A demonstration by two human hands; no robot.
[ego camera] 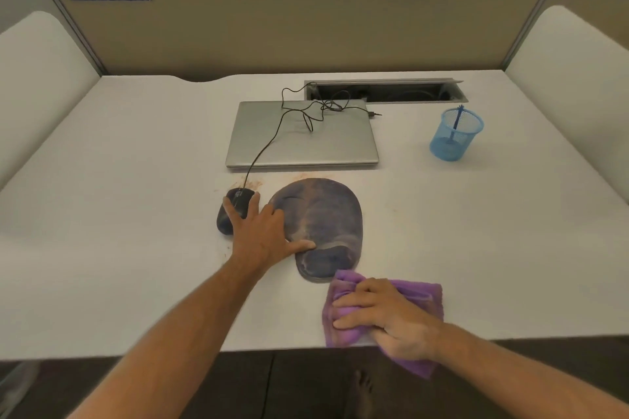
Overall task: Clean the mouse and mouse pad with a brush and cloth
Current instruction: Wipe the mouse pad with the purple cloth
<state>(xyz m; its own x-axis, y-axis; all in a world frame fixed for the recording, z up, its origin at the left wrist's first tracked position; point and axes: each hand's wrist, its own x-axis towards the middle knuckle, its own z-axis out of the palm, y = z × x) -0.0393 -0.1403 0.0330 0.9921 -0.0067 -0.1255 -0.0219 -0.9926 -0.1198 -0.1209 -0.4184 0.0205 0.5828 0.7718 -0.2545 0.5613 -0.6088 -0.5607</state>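
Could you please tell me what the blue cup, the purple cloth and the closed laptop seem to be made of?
The blue cup looks like painted wire mesh: you can see through its walls. The purple cloth seems a soft, napped fabric, perhaps microfibre, bunching under the right hand. The laptop lid looks like brushed silver metal, though it could be coated plastic.

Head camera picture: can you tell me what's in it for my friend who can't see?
A person's left hand rests across a dusty mouse and mouse pad, while the right hand presses a purple cloth on the desk. Behind sit a closed laptop and a blue cup holding a brush.
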